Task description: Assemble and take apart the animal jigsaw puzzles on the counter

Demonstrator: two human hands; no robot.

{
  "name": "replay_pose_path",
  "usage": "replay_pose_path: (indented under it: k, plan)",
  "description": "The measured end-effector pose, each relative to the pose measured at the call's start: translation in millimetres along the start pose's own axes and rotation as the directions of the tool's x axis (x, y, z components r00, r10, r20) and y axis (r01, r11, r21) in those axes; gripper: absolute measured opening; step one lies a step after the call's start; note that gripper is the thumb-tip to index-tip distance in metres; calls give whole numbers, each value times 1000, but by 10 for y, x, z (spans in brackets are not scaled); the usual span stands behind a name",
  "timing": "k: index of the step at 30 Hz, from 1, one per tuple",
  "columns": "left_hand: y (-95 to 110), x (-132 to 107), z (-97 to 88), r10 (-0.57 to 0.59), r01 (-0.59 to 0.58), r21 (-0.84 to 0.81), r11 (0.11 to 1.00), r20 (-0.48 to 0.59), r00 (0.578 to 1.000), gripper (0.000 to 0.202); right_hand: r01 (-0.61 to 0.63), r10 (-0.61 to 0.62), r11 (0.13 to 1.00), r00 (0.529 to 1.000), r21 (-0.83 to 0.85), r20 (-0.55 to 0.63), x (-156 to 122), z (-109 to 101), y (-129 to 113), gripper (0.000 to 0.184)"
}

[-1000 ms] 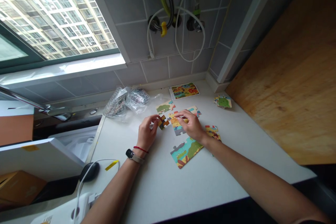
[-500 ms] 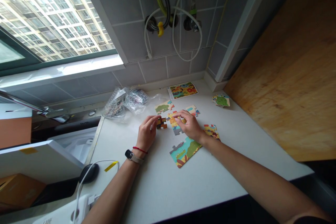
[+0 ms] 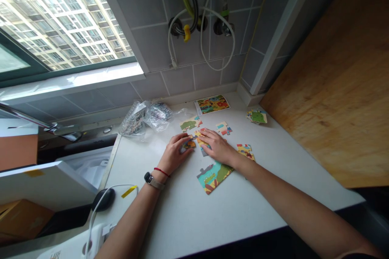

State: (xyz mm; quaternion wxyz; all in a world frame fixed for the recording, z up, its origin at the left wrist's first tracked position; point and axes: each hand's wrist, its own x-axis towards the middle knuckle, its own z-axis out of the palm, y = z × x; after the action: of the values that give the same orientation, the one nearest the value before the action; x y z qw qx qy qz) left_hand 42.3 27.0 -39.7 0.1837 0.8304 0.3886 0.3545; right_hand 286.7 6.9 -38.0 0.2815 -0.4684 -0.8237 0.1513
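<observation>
My left hand (image 3: 175,151) is closed at the edge of a dark and orange puzzle piece (image 3: 191,144), which lies against joined yellow and grey pieces (image 3: 204,152). My right hand (image 3: 219,148) holds those joined pieces against the counter, thumb and fingers around their yellow part; the palm hides some of them. Just below, a larger joined section with a green crocodile (image 3: 209,178) is partly under my right wrist. A green animal section (image 3: 191,123) lies above my left hand. Beyond my right hand lies a blue and red section (image 3: 224,128), and a yellow-red section (image 3: 245,151) sits beside my right forearm.
A picture card (image 3: 212,104) lies by the wall. A stack of green pieces (image 3: 257,116) sits at the right edge. Clear bags of pieces (image 3: 135,120) lie at the back left, near the sink and faucet (image 3: 65,131). A black mouse (image 3: 103,199) rests at the left.
My left hand has shifted slightly right and turned over the dark piece, which now meets the joined pieces. My right-hand fingers have flattened over the yellow part.
</observation>
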Motion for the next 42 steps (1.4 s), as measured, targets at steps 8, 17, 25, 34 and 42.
replay_pose_path:
  k: [8, 17, 25, 34, 42]
  plan:
    - [-65, -30, 61, -17, 18, 16, 1000, -25, 1000, 26, -18, 18, 999, 1000, 34, 7, -4, -30, 8, 37]
    - [-22, -21, 75, 55, -52, 79, 996, -40, 998, 20, -16, 16, 1000, 1000, 17, 22, -8, -30, 11, 37]
    - [38, 1, 65, 104, -101, 35, 994, -79, 991, 21, 3, -2, 999, 1000, 38, -15, -3, -20, 19, 35]
    - [1, -26, 145, 73, -71, 102, 992, -16, 997, 22, -12, 12, 1000, 1000, -28, 16, -4, -20, 2, 35]
    - [107, -8, 96, 47, -46, 218, 975, -1, 999, 21, 14, -10, 995, 999, -95, 44, -2, -67, -53, 33]
